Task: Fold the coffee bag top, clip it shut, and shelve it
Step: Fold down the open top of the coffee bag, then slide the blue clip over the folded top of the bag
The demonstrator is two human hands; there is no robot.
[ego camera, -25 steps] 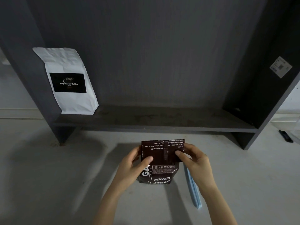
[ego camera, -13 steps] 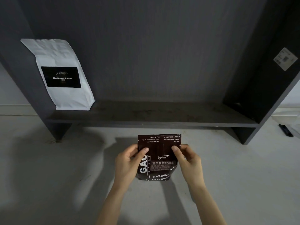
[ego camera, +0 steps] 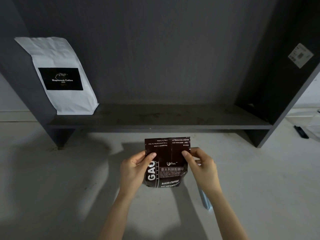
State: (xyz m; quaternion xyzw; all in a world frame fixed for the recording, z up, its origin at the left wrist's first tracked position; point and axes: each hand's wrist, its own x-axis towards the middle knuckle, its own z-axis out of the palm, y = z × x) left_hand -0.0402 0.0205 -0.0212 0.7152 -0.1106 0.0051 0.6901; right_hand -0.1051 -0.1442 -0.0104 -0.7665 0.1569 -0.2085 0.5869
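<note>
The dark shelf [ego camera: 155, 118] stands far, a white bag [ego camera: 60, 75] at its left end. Near, the brown coffee bag [ego camera: 166, 163] stays on the floor, its top now folded lower. Left hand [ego camera: 136, 168] and right hand [ego camera: 202, 165] pinch the flap. A blue clip [ego camera: 205, 200] waits right, unused.

Glossy brown foil coffee bag [ego camera: 167, 163]; matt creased white paper bag [ego camera: 58, 75]; matt dark shelf [ego camera: 155, 118].

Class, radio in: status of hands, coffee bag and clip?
Left hand and right hand pinch brown coffee bag, top folded. Blue clip unused by right wrist. Shelf open beside white bag.
</note>
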